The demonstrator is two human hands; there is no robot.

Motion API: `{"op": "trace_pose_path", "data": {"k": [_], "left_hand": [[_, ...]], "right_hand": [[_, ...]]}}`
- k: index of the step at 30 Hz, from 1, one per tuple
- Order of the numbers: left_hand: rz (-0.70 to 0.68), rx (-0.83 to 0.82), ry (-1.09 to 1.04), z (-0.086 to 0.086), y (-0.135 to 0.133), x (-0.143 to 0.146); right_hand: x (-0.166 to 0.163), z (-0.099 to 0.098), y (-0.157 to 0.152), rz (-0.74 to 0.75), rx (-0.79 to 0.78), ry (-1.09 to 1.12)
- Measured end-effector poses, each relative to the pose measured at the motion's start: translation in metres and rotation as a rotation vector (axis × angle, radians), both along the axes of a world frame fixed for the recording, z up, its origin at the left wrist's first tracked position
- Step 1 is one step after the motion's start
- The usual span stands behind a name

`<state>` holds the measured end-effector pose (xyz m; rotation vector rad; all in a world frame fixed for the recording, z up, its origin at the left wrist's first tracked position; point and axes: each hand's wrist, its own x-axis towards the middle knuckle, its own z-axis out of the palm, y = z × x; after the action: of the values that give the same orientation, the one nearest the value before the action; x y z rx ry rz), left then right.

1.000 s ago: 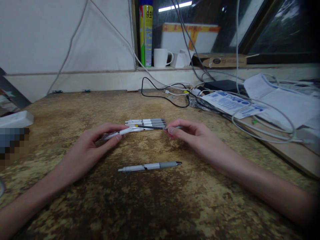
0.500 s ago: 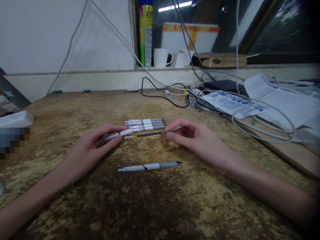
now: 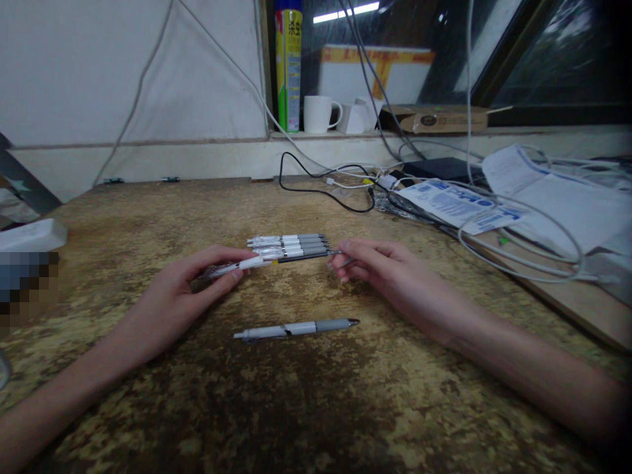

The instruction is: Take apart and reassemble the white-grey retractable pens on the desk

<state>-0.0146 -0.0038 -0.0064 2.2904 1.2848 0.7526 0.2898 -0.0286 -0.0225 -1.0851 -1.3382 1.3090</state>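
Observation:
My left hand (image 3: 197, 280) pinches the white barrel of a pen (image 3: 251, 262) between thumb and fingers, its open end pointing right. In my right hand (image 3: 378, 260), the fingertips are closed on the tip end of a dark pen refill (image 3: 303, 257). A slim grey piece also shows at those fingers, partly hidden. The refill lines up with the barrel, its pale rear end at the barrel's mouth; whether it is inside I cannot tell. Just behind lies a row of several white-and-grey pens (image 3: 296, 242). Nearer me lies a single assembled pen (image 3: 301, 328).
Worn wooden table (image 3: 276, 408) beneath. Black cable (image 3: 326, 191), white cables and papers (image 3: 464, 204) crowd the back right. A white mug (image 3: 318, 115) and a spray can (image 3: 289, 72) stand on the ledge. A white power strip (image 3: 34, 236) is at the left edge.
The refill has shifted right and slightly up, its rear end now at the barrel's mouth instead of beside my left fingertips. My right hand has turned, its fingers curling lower.

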Motion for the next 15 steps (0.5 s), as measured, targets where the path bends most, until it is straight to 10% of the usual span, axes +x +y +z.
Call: {"op": "trace_pose_path", "data": {"k": [15], "left_hand": [[-0.010, -0.013, 0.023, 0.0010, -0.0014, 0.0026]], "right_hand": [[-0.0022, 0.0030, -0.0008, 0.002, -0.045, 0.102]]}}
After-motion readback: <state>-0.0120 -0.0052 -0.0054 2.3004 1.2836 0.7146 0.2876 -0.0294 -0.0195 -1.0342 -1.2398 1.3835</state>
